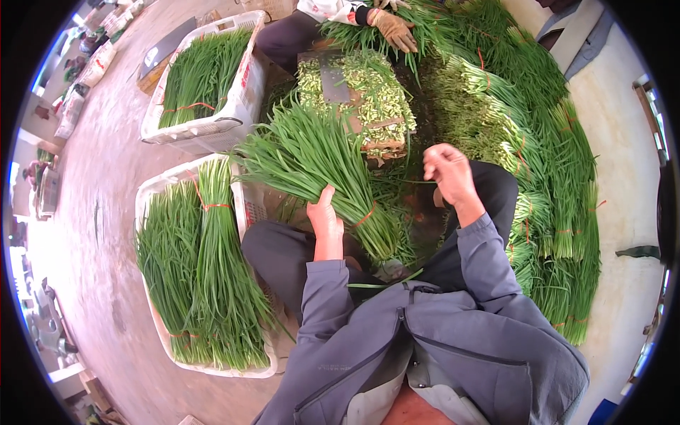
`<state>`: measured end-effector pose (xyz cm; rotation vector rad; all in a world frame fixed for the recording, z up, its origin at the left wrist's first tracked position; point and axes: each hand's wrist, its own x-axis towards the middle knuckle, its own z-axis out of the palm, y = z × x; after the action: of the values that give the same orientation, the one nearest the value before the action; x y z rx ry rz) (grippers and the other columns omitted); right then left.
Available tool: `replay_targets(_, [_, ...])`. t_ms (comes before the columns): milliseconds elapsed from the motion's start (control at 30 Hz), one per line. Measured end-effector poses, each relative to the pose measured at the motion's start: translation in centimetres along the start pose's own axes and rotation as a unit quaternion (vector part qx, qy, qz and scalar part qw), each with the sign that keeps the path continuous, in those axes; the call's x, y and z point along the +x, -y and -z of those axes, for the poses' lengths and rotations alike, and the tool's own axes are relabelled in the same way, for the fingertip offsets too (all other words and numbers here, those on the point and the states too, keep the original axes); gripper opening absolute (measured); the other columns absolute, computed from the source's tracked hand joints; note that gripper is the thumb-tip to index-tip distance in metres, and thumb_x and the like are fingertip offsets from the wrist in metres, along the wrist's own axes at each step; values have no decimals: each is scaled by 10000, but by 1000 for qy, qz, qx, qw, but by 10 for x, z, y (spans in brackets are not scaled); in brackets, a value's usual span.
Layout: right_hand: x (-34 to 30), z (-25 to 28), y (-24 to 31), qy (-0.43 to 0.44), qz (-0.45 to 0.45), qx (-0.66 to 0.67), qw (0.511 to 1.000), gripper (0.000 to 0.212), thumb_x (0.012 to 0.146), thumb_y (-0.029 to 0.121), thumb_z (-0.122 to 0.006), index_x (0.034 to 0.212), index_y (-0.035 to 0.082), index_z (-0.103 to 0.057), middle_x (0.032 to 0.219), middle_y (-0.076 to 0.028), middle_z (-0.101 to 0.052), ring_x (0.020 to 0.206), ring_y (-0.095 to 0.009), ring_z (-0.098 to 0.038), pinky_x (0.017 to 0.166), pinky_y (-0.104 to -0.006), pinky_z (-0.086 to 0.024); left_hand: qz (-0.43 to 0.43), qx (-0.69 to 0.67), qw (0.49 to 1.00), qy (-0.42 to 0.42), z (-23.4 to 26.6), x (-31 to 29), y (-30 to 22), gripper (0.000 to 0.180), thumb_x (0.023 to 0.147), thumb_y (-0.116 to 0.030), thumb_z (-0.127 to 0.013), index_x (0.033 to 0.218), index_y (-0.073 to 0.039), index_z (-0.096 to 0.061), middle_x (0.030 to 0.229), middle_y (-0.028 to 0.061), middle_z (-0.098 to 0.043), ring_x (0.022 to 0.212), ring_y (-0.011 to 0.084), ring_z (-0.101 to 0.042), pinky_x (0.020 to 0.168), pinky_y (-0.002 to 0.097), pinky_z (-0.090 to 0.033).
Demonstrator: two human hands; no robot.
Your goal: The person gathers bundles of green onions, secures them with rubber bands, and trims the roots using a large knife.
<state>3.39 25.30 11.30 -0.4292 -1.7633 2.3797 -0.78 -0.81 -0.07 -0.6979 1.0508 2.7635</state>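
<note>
My left hand (326, 219) grips a large bundle of garlic chives (315, 156) around its middle. The leaves fan out to the far left, and the pale cut ends point down toward my lap. A red-orange band (365, 214) circles the bundle near those ends. Raised to the right of the bundle, my right hand (450, 173) has its fingers curled in, slightly blurred. A thin chive leaf (419, 182) runs out from its fingers. Loose leaves lie across my lap. Beyond the bundle stands a chopping block (382, 145) strewn with pale trimmed bits, with a flat grey blade (334, 83) on it.
Two white plastic crates (244, 372) (237, 120) to my left hold banded chives. Along the right lies a long heap of chive bundles (559, 177). Across the block sits another person, whose gloved hand (393, 30) rests on chives. A pale wall (620, 177) stands at far right.
</note>
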Motion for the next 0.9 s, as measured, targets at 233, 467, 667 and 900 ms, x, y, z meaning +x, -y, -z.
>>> replay_targets(233, [-15,-95,-30,178,24,-268,947,141,935,92,-678,1010,-27,-691,818,-87,-678,650,-149,-666,596,-296,-557,-43,72,996,5,-7,-4,4,405,850,22,-718,1235,38,-593,1199,74,-663,1042,182,-635,905,337,-506])
replay_targets(467, [19,-127,-62,198,261,-522,788,215,893,235,-680,957,30,-685,889,-131,-656,866,-316,-634,784,-415,-524,-64,138,988,17,-15,-15,3,385,853,15,-717,1221,40,-606,1185,94,-669,1020,198,-657,875,328,-525])
replay_targets(667, [25,-120,-46,204,-168,200,943,145,1018,200,-608,962,66,-611,729,-14,-628,548,-94,-580,471,-227,-455,-70,137,987,54,-11,-14,5,378,851,46,-693,1214,10,-596,1142,44,-661,950,141,-635,844,290,-505])
replay_targets(900, [28,-164,-34,205,-75,-193,957,252,937,175,-685,1062,-42,-661,680,-25,-628,532,-76,-576,430,-250,-446,-66,125,989,48,-15,-13,9,316,838,-1,-744,1123,-26,-609,1038,4,-650,891,98,-615,786,249,-496])
